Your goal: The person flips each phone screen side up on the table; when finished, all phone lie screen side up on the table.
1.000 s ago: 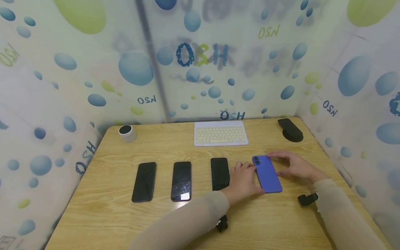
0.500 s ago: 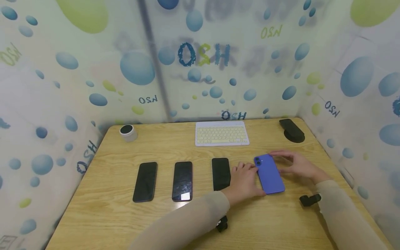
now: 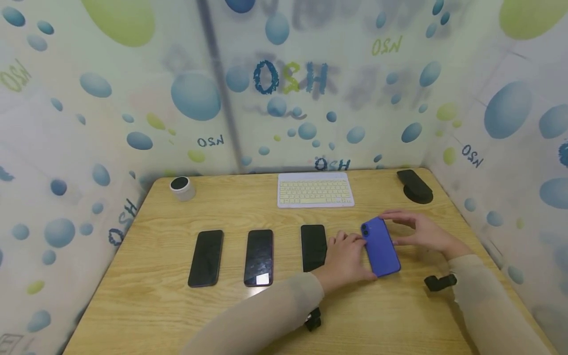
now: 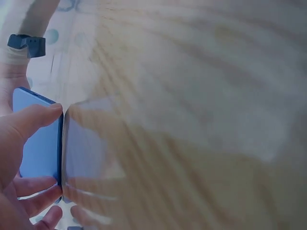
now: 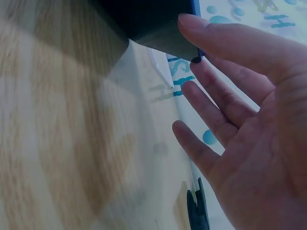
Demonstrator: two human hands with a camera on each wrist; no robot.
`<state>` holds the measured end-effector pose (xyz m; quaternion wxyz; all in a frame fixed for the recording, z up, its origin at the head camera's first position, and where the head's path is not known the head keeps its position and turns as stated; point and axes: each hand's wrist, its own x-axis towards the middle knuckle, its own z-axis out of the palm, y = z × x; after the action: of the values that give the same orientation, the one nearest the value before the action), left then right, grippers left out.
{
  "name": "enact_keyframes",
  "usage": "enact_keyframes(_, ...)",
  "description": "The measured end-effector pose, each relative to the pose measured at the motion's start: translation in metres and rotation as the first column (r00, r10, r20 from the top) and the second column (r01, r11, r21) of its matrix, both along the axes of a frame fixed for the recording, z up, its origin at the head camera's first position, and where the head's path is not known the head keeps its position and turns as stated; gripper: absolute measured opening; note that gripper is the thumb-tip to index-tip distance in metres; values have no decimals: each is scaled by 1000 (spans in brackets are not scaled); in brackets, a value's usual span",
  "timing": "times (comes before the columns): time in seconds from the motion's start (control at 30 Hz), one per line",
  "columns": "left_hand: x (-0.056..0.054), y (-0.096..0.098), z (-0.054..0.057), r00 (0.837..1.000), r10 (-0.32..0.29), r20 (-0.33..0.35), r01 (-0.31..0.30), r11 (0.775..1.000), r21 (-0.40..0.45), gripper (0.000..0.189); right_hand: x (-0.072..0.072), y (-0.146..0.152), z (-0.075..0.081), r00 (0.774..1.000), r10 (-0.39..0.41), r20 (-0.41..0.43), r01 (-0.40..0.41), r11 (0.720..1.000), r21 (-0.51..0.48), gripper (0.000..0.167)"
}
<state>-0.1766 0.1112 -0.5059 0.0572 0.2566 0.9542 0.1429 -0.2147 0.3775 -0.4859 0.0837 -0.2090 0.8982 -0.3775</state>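
Observation:
In the head view a blue smartphone (image 3: 382,249) with its camera side up is tilted on the wooden table, its right long edge raised. My left hand (image 3: 343,259) holds the left long edge, thumb near the bottom corner and fingertips near the camera end. My right hand (image 3: 421,235) pinches the upper right part between thumb and fingers. From the right wrist, the phone's dark underside (image 5: 153,24) shows above the table, my thumb against it. In the left wrist view the phone's blue back (image 4: 41,143) stands at an angle, its lower edge at the tabletop.
Three black-screened phones lie in a row to the left: one (image 3: 313,246) beside my left hand, another (image 3: 259,261), and a third (image 3: 206,259). Farther back are a white keyboard (image 3: 315,190), a small white cylinder (image 3: 183,190) and a black object on a round base (image 3: 415,185). Patterned walls border the table.
The blue phone lay about flat; its right side has now come up, so it tilts toward my left hand. My right fingers have risen slightly with it. The other phones have not moved.

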Motion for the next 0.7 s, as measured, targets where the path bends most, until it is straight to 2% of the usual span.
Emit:
enact_keyframes(0.4, -1, -4, 0, 1000, -20, -12, 20, 1000, 1, 92, -3, -11, 8, 997, 35, -71, -30, 997, 65, 70)
enact_keyframes(0.7, -2, -10, 2, 1000, -20, -12, 20, 999, 30, 91, -1, -23, 17, 996, 48, -70, -44, 997, 66, 68)
